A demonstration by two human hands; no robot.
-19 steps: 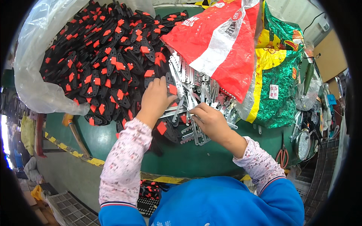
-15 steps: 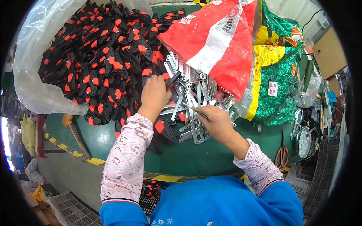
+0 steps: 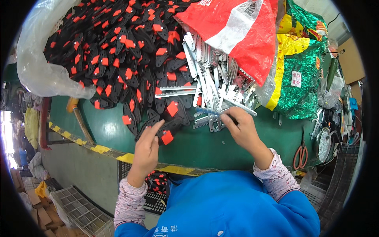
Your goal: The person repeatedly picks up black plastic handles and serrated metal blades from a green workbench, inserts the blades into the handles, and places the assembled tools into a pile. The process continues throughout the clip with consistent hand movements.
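Note:
My left hand point(image 3: 145, 154) is at the table's near edge, fingers stretched out. Its fingertips lie beside a black plastic part with a red block point(image 3: 167, 137), at the near end of the heap; whether they touch it I cannot tell. Pinched in my right hand point(image 3: 242, 126) is a thin, bluish, blurred strip-like thing point(image 3: 207, 111), its kind unclear. It points left over a pile of silver notched metal strips point(image 3: 213, 91). A big heap of black plastic parts with red blocks point(image 3: 118, 51) fills the left of the table.
A red and white bag point(image 3: 241, 35) partly covers the metal strips, with a green and yellow bag point(image 3: 304, 75) to its right. Clear plastic point(image 3: 33, 75) borders the heap. A wooden-handled hammer point(image 3: 81, 120) and red-handled scissors point(image 3: 301, 157) lie on the green table point(image 3: 213, 154).
My left hand has come back from the heap toward the near edge, and its fingers have straightened off a black part. My right hand stays by the strips. The view has shifted slightly.

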